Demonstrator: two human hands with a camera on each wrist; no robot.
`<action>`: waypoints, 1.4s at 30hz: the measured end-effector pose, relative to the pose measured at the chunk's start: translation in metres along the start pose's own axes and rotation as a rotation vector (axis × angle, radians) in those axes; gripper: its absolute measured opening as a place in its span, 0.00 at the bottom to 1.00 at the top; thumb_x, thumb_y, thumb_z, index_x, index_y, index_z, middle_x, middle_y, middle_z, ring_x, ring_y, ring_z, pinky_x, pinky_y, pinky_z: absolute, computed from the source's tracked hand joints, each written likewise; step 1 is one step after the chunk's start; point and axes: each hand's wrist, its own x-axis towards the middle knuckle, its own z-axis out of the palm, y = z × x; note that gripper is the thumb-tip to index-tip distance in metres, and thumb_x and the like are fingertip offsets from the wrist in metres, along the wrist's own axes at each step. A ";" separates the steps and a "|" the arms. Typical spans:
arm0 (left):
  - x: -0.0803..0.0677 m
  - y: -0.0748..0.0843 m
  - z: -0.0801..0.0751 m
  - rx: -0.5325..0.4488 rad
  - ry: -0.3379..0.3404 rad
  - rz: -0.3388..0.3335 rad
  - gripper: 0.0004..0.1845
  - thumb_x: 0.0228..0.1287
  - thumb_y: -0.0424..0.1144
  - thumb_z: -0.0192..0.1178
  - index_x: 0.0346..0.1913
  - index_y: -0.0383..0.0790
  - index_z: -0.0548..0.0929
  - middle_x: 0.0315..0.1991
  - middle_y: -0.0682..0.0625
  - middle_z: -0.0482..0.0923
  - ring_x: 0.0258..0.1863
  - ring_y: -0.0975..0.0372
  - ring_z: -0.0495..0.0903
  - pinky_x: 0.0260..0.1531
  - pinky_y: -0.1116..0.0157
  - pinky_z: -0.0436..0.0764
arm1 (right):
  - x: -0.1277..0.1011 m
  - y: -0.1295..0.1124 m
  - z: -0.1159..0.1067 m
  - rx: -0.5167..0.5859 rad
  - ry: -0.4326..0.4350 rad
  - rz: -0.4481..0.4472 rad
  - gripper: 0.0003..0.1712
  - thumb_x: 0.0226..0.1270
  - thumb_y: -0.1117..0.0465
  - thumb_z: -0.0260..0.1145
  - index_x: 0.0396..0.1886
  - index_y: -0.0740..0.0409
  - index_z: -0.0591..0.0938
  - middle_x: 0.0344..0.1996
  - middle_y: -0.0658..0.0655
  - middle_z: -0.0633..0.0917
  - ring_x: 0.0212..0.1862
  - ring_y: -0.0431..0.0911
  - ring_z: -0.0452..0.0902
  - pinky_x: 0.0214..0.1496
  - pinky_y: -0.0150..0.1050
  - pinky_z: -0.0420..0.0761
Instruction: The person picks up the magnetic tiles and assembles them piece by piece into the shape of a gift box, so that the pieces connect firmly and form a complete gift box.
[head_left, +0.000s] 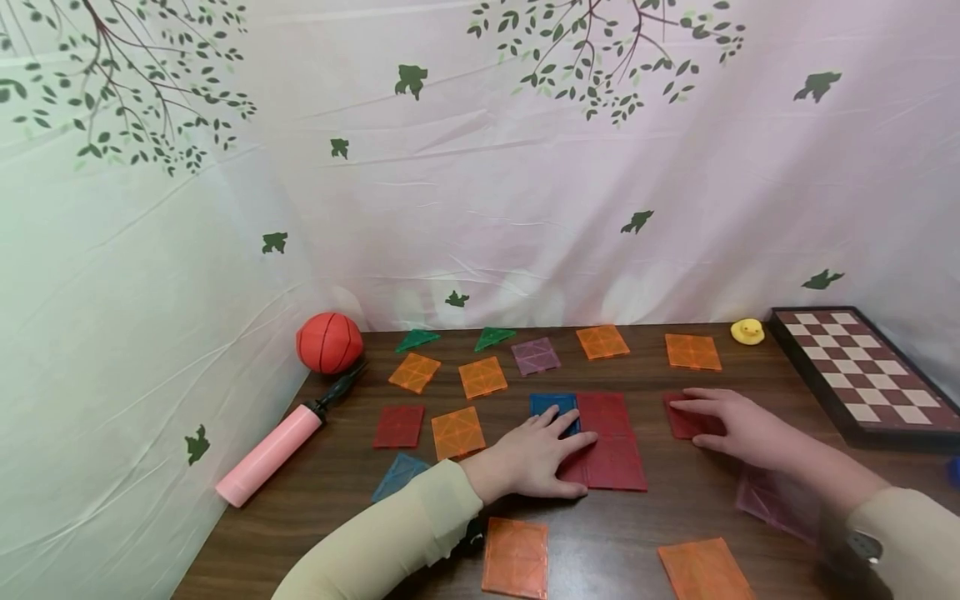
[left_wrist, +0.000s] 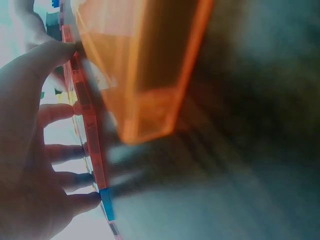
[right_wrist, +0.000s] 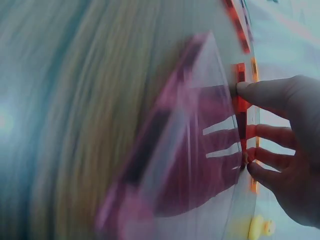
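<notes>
My left hand (head_left: 536, 454) rests with spread fingers on a flat block of joined magnetic tiles. Red tiles (head_left: 618, 458) make up most of that block, and a blue tile (head_left: 542, 404) fills its far left corner. In the left wrist view the fingertips press along the red edge and the blue tile (left_wrist: 106, 202). To the right, apart from the block, my right hand (head_left: 750, 429) holds a single red magnetic tile (head_left: 678, 425) lying on the table, thumb at its near edge, fingers over the far part. A purple tile (head_left: 768, 504) lies below the right forearm.
Loose orange tiles (head_left: 459, 433), green triangles (head_left: 495, 337) and a red tile (head_left: 398, 427) are scattered about. A red ball (head_left: 329, 342) and a pink hand pump (head_left: 270, 454) sit left. A yellow duck (head_left: 747, 332) and checkered board (head_left: 870, 367) stand right.
</notes>
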 end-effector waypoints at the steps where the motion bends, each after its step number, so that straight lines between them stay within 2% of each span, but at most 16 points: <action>1: 0.000 0.000 0.000 -0.002 0.001 -0.001 0.42 0.68 0.72 0.52 0.81 0.64 0.58 0.82 0.50 0.49 0.79 0.49 0.51 0.71 0.53 0.62 | 0.003 -0.003 0.001 0.005 0.001 -0.017 0.31 0.60 0.58 0.77 0.64 0.58 0.83 0.63 0.72 0.76 0.62 0.70 0.71 0.58 0.69 0.72; 5: 0.000 0.001 0.000 -0.004 0.001 -0.004 0.42 0.68 0.72 0.51 0.81 0.64 0.58 0.82 0.50 0.49 0.79 0.49 0.51 0.71 0.53 0.62 | 0.012 -0.016 0.005 0.010 -0.002 -0.064 0.30 0.62 0.57 0.76 0.64 0.57 0.83 0.64 0.71 0.76 0.63 0.69 0.71 0.59 0.67 0.73; 11: 0.000 0.002 0.000 0.001 0.001 -0.004 0.42 0.68 0.72 0.51 0.81 0.63 0.58 0.82 0.50 0.49 0.79 0.49 0.51 0.71 0.53 0.63 | 0.023 -0.029 0.010 -0.012 -0.027 -0.078 0.30 0.64 0.55 0.75 0.66 0.55 0.82 0.66 0.70 0.75 0.65 0.68 0.69 0.60 0.66 0.73; 24: 0.000 0.001 -0.001 -0.009 -0.002 -0.009 0.42 0.68 0.71 0.52 0.81 0.63 0.58 0.81 0.50 0.49 0.79 0.49 0.52 0.71 0.52 0.63 | 0.027 -0.037 0.012 0.008 -0.019 -0.083 0.30 0.64 0.56 0.75 0.65 0.58 0.81 0.66 0.71 0.74 0.65 0.69 0.69 0.61 0.67 0.73; 33: -0.002 0.002 -0.003 -0.014 -0.002 0.000 0.42 0.68 0.71 0.52 0.81 0.63 0.58 0.82 0.49 0.49 0.79 0.49 0.51 0.71 0.52 0.62 | 0.003 -0.038 0.006 -0.009 0.063 -0.038 0.28 0.63 0.55 0.76 0.62 0.55 0.82 0.60 0.63 0.80 0.63 0.63 0.73 0.60 0.65 0.74; 42: -0.001 0.001 -0.002 -0.014 0.002 -0.002 0.42 0.68 0.71 0.52 0.81 0.63 0.57 0.82 0.50 0.49 0.79 0.49 0.50 0.72 0.52 0.62 | -0.040 -0.028 0.002 -0.030 0.039 0.125 0.26 0.60 0.48 0.77 0.57 0.49 0.83 0.55 0.57 0.82 0.58 0.60 0.76 0.54 0.66 0.75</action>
